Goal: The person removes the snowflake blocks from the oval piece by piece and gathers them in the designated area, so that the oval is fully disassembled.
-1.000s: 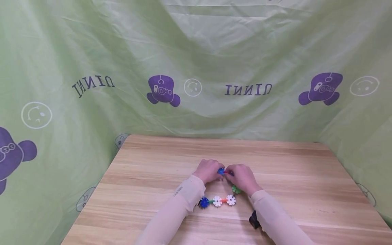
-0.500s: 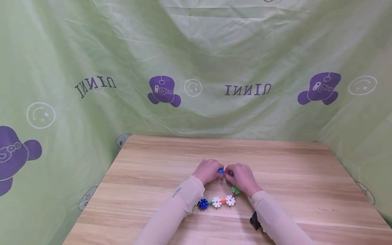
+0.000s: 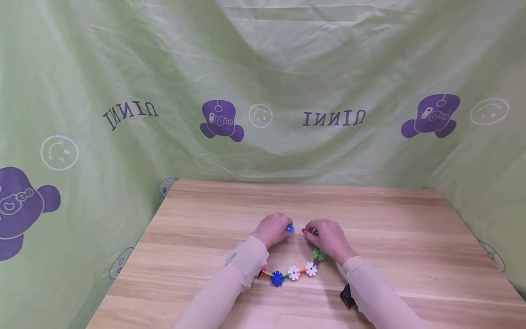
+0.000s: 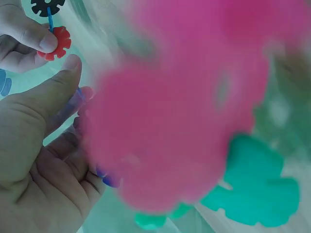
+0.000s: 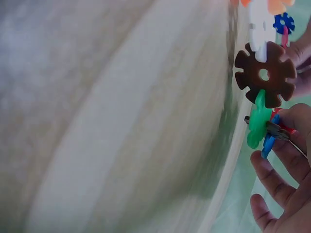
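Observation:
Several notched plastic discs form a chain that sags between the two hands. In the head view, the left hand (image 3: 271,229) pinches a blue disc (image 3: 290,228) at one end. The right hand (image 3: 330,240) pinches a red disc (image 3: 305,230), with a gap between it and the blue one. Below hang a dark blue disc (image 3: 277,278), a white disc (image 3: 311,268) and a green disc (image 3: 318,254). In the right wrist view, a brown disc (image 5: 254,77) joins the green piece. A blurred pink disc (image 4: 155,141) covers much of the left wrist view, beside a teal disc (image 4: 262,187).
A wooden table (image 3: 205,201) lies under the hands. Green printed fabric (image 3: 263,68) hangs behind and at both sides. A small black object (image 3: 347,296) is by the right sleeve.
The hands have drawn apart: the blue and red discs met before and now have a gap between them. The left hand moved left, and a pink disc shows by its sleeve.

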The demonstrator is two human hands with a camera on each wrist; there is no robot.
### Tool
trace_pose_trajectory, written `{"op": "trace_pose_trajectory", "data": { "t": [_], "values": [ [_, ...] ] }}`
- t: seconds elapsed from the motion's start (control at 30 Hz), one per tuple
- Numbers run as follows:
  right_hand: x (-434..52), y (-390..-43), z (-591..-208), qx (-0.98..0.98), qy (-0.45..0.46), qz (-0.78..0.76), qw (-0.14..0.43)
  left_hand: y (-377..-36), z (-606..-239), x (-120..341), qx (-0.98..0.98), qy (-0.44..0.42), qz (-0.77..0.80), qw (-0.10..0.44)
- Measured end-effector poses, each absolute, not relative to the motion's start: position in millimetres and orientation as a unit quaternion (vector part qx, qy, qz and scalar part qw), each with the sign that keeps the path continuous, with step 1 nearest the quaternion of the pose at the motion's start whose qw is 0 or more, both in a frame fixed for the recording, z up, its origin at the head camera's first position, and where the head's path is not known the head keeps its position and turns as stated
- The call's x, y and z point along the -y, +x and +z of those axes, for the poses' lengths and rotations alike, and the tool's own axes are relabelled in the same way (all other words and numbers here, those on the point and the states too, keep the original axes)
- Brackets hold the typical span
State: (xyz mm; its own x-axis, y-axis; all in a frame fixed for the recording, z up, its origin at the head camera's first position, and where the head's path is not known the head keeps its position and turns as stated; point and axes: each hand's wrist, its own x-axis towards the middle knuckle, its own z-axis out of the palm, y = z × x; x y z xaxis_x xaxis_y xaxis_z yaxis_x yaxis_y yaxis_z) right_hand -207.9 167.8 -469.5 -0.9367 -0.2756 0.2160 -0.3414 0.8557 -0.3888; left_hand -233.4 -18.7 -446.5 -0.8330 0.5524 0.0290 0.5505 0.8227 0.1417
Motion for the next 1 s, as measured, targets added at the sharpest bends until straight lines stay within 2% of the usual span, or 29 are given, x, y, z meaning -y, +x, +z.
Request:
{"op": "trace_pose_trajectory", "data": {
  "t": [0.4,0.73,1.0],
  "values": [
    [-169,-206,-468,0.959,0.127,0.253,-0.004,-228,-454,41,-0.967,0.238,0.081,0.038],
    [-168,-207,-473,0.952,0.127,0.277,-0.010,-226,-457,44,-0.971,0.219,0.084,0.053],
    [-172,-208,-477,0.932,0.100,0.344,-0.052,-228,-456,45,-0.971,0.214,0.094,0.057]
  ]
}}
